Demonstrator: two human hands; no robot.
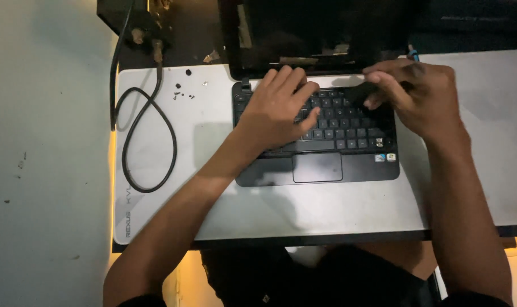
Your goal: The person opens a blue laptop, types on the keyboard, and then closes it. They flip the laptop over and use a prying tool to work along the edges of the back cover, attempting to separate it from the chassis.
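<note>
Two hands are laid on a small black laptop near the bench's far edge. The left hand is spread flat on the keyboard, fingers open. The right hand is closed on a dark tool, held crosswise above the keyboard's top-right rows. Loose screws and a looped cable are seen toward the left edge.

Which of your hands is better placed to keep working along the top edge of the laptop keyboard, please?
Probably the right hand: its fingertips sit at the keyboard's top right edge on a dark tool. The left hand lies flat across the keys, apparently steadying the laptop.
</note>
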